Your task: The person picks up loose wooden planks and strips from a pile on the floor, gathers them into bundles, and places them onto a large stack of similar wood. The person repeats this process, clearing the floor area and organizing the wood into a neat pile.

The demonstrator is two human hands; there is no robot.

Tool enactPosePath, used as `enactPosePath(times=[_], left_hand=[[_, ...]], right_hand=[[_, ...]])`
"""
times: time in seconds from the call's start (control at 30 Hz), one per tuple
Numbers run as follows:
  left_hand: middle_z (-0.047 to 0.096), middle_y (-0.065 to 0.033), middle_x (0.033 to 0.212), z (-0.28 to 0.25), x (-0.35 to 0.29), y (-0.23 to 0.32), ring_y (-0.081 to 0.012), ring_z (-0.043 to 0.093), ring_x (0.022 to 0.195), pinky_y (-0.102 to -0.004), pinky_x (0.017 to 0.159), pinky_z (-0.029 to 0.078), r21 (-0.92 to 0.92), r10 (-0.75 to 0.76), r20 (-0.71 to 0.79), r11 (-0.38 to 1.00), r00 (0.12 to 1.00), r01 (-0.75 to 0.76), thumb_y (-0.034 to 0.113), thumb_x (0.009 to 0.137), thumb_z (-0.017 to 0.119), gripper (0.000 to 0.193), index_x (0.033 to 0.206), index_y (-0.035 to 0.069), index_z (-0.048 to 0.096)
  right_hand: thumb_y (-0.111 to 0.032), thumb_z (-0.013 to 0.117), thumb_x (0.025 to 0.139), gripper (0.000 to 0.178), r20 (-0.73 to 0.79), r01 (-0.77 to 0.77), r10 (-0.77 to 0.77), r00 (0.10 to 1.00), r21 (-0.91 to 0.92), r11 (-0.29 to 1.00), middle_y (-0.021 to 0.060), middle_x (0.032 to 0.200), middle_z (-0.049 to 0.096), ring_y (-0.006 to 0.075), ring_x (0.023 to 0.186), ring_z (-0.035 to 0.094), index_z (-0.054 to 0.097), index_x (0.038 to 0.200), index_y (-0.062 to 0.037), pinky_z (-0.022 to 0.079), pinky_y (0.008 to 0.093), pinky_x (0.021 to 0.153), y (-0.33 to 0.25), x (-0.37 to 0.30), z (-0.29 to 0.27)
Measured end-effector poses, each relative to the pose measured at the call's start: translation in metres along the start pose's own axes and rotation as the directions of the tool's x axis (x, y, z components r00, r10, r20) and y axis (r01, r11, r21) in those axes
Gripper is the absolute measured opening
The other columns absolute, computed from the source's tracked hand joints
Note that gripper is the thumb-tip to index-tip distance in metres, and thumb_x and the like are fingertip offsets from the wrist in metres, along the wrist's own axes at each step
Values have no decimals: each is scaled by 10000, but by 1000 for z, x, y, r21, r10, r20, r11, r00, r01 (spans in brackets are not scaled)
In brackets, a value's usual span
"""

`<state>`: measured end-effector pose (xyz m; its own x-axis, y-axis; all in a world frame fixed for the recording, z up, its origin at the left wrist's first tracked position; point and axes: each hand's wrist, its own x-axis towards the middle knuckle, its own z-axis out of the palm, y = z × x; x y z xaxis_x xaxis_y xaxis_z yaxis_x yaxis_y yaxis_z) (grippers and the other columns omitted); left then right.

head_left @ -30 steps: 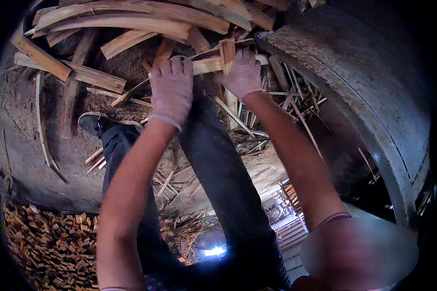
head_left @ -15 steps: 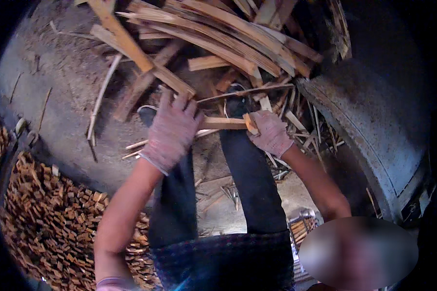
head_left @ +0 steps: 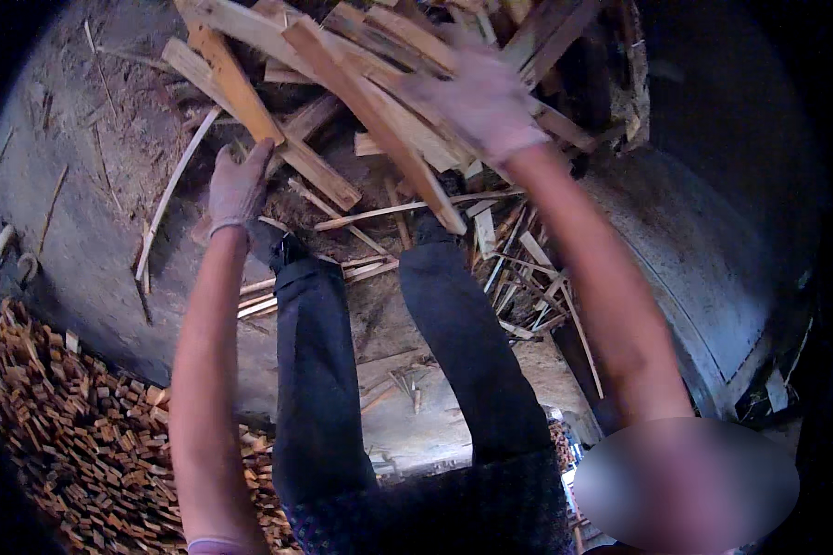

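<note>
My left hand [head_left: 238, 185], in a pale glove, is beside the lower end of an orange-brown plank [head_left: 236, 79]. Its thumb and forefinger are apart and nothing shows between them; its other fingers are hard to see. My right hand [head_left: 481, 102], also gloved and blurred by motion, reaches over the pile of split wood [head_left: 416, 42] with fingers spread. A long reddish-brown board [head_left: 375, 120] slants down from the pile, its near end above my right foot. Whether the right fingertips touch any wood I cannot tell.
Thin sticks and offcuts [head_left: 528, 277] litter the ground right of my legs. A large heap of short wood pieces [head_left: 93, 435] fills the lower left. A curved grey metal surface [head_left: 685, 268] rises at the right. Loose twigs [head_left: 171, 199] lie on the left.
The short piece of wood that both hands held is out of them. My left hand has moved left, my right hand far up over the pile. The reddish-brown board now slants across the pile.
</note>
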<state>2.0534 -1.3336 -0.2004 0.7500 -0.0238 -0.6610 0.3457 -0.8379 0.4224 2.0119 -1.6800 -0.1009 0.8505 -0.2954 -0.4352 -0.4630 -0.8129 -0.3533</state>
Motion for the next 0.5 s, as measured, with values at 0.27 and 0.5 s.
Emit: enactPosePath(times=[0.27, 0.5], left_hand=[[721, -309, 1149, 41, 59, 44, -463, 714, 1058, -492, 933, 558, 160, -70, -189, 982, 979, 101, 599, 810, 759, 781, 1198, -72, 659], [742, -263, 1094, 73, -33, 22, -423, 718, 1056, -478, 935, 546, -97, -104, 44, 989, 994, 108, 463, 825, 780, 623, 1200, -19, 661]], right_hand=[[-720, 724, 804, 1072, 48, -373, 437, 898, -445, 815, 306, 1418, 587, 448, 1308, 581, 377, 1579, -66, 460, 498, 1079, 195, -45, 17], [-854, 629, 779, 961, 430, -219, 440, 788, -473, 854, 240, 1111, 734, 413, 1066, 701, 665, 1346, -79, 531, 485, 933, 214, -24, -5]])
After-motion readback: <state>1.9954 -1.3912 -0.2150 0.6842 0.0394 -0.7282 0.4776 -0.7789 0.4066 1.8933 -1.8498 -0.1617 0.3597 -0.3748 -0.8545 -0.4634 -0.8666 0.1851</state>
